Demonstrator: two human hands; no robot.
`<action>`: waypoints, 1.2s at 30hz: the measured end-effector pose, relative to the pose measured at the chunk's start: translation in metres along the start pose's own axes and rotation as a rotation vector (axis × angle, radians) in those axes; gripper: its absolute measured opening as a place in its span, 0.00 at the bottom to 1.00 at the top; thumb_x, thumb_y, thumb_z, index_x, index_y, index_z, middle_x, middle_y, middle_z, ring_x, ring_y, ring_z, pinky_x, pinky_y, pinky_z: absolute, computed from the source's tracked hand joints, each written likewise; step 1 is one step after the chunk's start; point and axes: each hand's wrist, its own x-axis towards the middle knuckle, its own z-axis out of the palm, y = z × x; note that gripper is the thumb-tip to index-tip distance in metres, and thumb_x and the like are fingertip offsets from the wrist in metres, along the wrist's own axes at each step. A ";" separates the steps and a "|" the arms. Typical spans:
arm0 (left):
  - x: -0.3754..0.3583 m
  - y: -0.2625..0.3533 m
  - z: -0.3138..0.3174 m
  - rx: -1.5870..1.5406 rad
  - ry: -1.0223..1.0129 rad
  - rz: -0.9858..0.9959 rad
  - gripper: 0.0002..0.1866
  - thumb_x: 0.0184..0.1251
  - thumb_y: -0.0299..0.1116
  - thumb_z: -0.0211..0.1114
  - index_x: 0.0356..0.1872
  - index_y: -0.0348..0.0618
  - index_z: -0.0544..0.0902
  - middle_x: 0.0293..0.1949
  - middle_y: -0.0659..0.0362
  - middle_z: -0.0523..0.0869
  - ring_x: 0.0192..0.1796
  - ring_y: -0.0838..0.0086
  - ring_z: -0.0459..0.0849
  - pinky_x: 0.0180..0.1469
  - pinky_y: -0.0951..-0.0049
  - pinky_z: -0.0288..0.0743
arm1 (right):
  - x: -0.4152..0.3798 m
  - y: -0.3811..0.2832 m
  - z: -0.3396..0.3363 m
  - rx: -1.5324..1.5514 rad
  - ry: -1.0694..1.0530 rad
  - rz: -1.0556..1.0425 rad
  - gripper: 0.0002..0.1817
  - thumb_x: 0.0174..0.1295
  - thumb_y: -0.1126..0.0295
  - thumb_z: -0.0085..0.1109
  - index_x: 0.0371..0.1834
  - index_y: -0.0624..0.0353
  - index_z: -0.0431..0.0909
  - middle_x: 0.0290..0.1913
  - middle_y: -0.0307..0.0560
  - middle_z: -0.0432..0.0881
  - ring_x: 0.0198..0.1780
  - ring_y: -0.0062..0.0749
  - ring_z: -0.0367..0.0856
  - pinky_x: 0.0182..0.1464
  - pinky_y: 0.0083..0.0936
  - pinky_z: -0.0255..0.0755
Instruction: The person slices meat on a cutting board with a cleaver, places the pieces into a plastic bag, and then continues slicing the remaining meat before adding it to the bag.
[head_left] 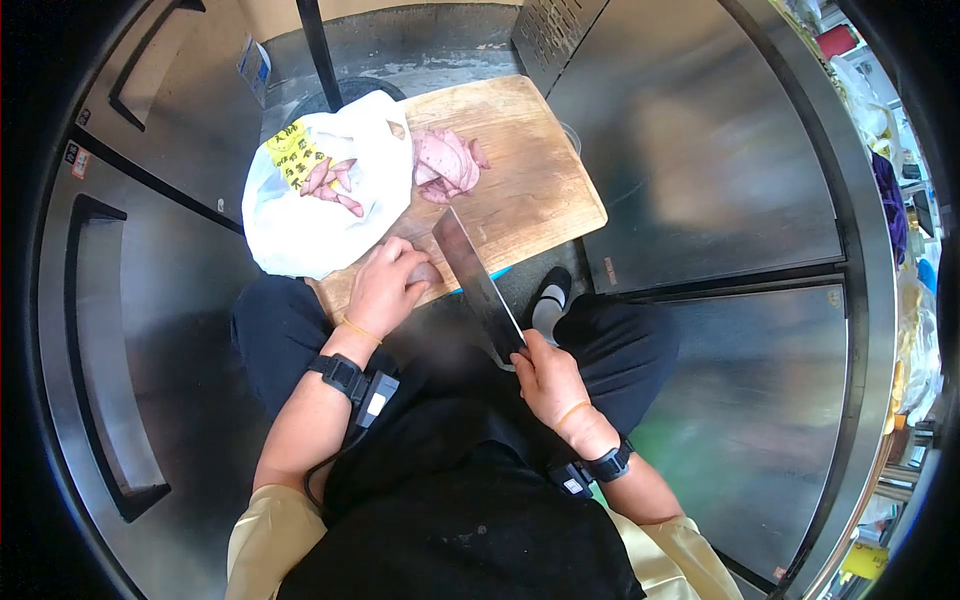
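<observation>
left hand (385,285): fingers curling over meat (425,276) at near edge of board (545,165)
right hand (552,375): fingers wrapping cleaver (479,284), blade slanting near meat
slices (446,163): lying on board and bag (300,240)

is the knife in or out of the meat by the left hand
Out. A strip of bare board shows between the knife and the meat at the left hand.

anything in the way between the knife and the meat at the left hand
Nothing visible stands between the knife, in the right hand, and the right side of the meat; the left hand covers its left side.
</observation>
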 end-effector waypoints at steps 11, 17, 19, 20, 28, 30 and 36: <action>-0.022 -0.015 0.007 -0.189 0.109 -0.266 0.17 0.46 0.25 0.77 0.35 0.40 0.76 0.33 0.55 0.76 0.32 0.67 0.77 0.33 0.70 0.74 | 0.002 -0.010 0.001 -0.161 -0.065 -0.130 0.07 0.64 0.73 0.54 0.42 0.60 0.68 0.36 0.59 0.80 0.40 0.60 0.79 0.40 0.49 0.73; -0.018 -0.010 0.007 -0.186 0.116 -0.293 0.14 0.48 0.24 0.76 0.34 0.40 0.79 0.28 0.57 0.76 0.28 0.69 0.76 0.32 0.72 0.73 | 0.001 -0.013 0.001 -0.185 -0.088 -0.102 0.07 0.64 0.73 0.53 0.43 0.59 0.69 0.37 0.60 0.79 0.40 0.61 0.78 0.39 0.50 0.73; -0.018 -0.012 0.009 -0.177 0.124 -0.289 0.12 0.48 0.24 0.75 0.33 0.39 0.80 0.27 0.57 0.76 0.28 0.69 0.76 0.32 0.72 0.73 | 0.000 -0.014 0.000 -0.194 -0.094 -0.099 0.08 0.64 0.73 0.53 0.43 0.59 0.68 0.37 0.60 0.79 0.40 0.62 0.78 0.39 0.50 0.73; -0.018 -0.013 0.009 -0.167 0.123 -0.282 0.12 0.48 0.24 0.75 0.33 0.39 0.80 0.27 0.57 0.76 0.28 0.69 0.76 0.32 0.72 0.73 | 0.000 -0.014 0.000 -0.199 -0.097 -0.098 0.08 0.64 0.73 0.53 0.44 0.59 0.68 0.38 0.60 0.79 0.40 0.62 0.78 0.39 0.50 0.73; -0.016 -0.010 0.007 -0.161 0.103 -0.305 0.12 0.48 0.23 0.74 0.33 0.39 0.80 0.27 0.57 0.76 0.28 0.69 0.76 0.32 0.72 0.72 | 0.000 -0.011 0.004 -0.206 -0.083 -0.096 0.09 0.64 0.73 0.53 0.45 0.59 0.68 0.38 0.60 0.79 0.39 0.62 0.79 0.39 0.50 0.73; -0.016 -0.011 0.007 -0.165 0.109 -0.309 0.12 0.47 0.24 0.74 0.32 0.41 0.80 0.28 0.57 0.77 0.29 0.65 0.78 0.32 0.67 0.73 | 0.000 -0.011 0.005 -0.207 -0.083 -0.095 0.09 0.64 0.73 0.53 0.45 0.59 0.68 0.39 0.60 0.79 0.39 0.61 0.79 0.39 0.50 0.74; -0.016 -0.008 0.008 -0.170 0.102 -0.350 0.12 0.46 0.23 0.73 0.33 0.42 0.80 0.28 0.57 0.77 0.29 0.64 0.79 0.33 0.67 0.73 | -0.001 -0.018 0.009 -0.253 -0.116 -0.066 0.08 0.65 0.73 0.51 0.44 0.60 0.65 0.38 0.61 0.79 0.37 0.61 0.80 0.37 0.50 0.75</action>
